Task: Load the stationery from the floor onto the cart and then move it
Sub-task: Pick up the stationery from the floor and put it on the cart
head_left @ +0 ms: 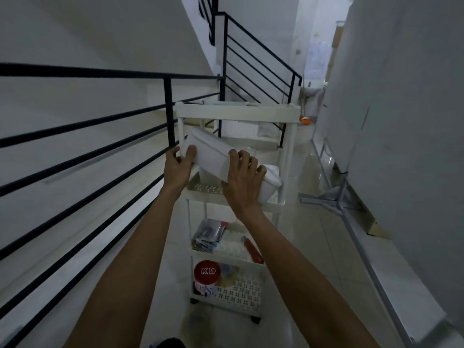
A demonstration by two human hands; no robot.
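Both forearms reach far; our left hand (179, 159) and right hand (242, 177) clamp fingers on the envelope stack (211, 153), tilted to slide under the cart (286, 151) top tier onto its second shelf.

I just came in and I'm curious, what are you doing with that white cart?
A person is loading a white cart that stands beside a black railing. The left hand and right hand together hold a stack of envelopes, tilted, over the second shelf, not yet set down. Lower shelves already hold small packets, a red tool and a red-lidded tub. The cart has not been moved yet, as far as can be told.
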